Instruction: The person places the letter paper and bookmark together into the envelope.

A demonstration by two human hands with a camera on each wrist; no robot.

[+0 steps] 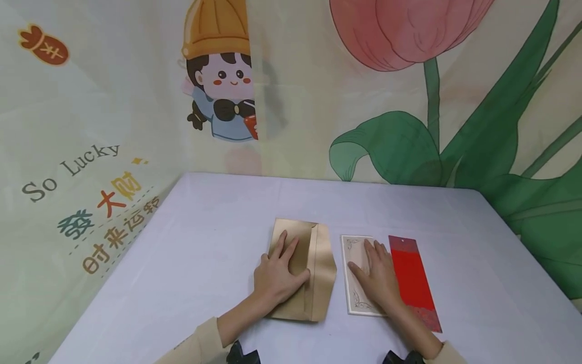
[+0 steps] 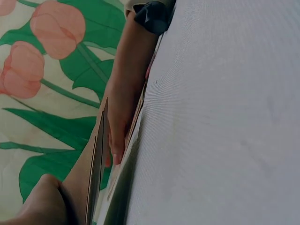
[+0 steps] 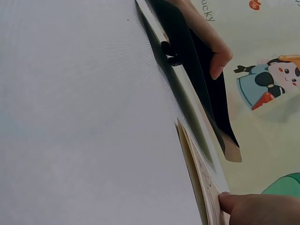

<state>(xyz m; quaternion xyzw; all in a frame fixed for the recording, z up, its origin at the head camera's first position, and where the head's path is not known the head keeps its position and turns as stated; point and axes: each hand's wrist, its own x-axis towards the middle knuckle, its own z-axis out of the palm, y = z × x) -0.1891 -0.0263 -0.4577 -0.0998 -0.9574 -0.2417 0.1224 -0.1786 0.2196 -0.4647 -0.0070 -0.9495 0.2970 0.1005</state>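
Note:
A gold-brown paper envelope [image 1: 325,268] lies on the table with its flap side showing, creased along a lengthwise fold. My left hand [image 1: 277,278] rests on it, fingers spread and thumb reaching to the fold. To the right, my right hand [image 1: 381,275] lies flat over a cream card [image 1: 353,253] with ornate corner patterns. In the right wrist view the thumb [image 3: 234,202] touches the top of the card [image 3: 205,180], which looks layered at its edge. Part of the envelope [image 2: 97,164] stands up from the table in the left wrist view.
Just right of the cream card lies a long red strip [image 1: 410,275] with darker patterned ends, partly behind the right forearm. A white cloth covers the table [image 1: 218,222]. Printed curtains [image 1: 295,91] with a cartoon figure and a tulip hang behind and at the left.

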